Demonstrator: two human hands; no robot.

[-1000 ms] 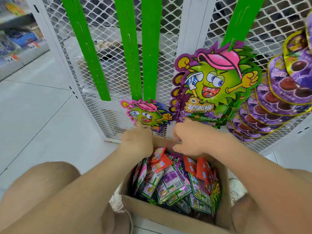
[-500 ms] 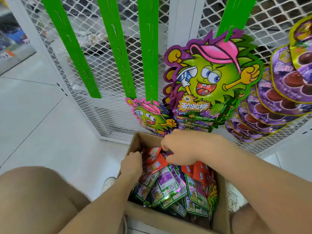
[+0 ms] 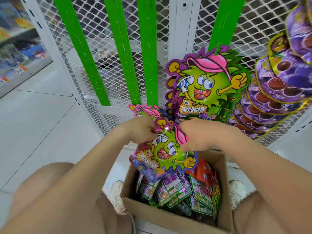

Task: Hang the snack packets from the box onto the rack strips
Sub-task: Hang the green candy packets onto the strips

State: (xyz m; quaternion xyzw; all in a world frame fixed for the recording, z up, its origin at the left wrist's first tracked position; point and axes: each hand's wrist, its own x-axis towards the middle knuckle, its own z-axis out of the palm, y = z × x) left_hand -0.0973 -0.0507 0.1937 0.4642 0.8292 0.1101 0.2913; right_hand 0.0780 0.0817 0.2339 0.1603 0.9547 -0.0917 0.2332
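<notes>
A cardboard box [image 3: 168, 215] on the floor holds several snack packets [image 3: 179, 188] lying face down. Above it I hold one cartoon snack packet [image 3: 165, 152], green monster face up. My left hand [image 3: 140, 129] pinches its top left corner, and my right hand [image 3: 197, 132] grips its upper right edge. Three green rack strips [image 3: 150, 53] hang on the mesh wall ahead. One small packet [image 3: 143, 110] hangs at the bottom of the third strip, just behind my hands. A fourth strip [image 3: 224, 22] on the right carries several hung monster packets [image 3: 207, 86].
White wire-mesh panels [image 3: 104, 27] and a white post [image 3: 180, 26] stand behind the strips. Purple round snack packs [image 3: 276, 92] hang at the right. My knees and white shoes [image 3: 118, 195] flank the box. White tiled floor [image 3: 38, 120] lies to the left, with shop shelves [image 3: 16, 53] beyond.
Both hands came up out of the box holding one monster packet between them; before, they were reaching down among the packets. The view shifted slightly.
</notes>
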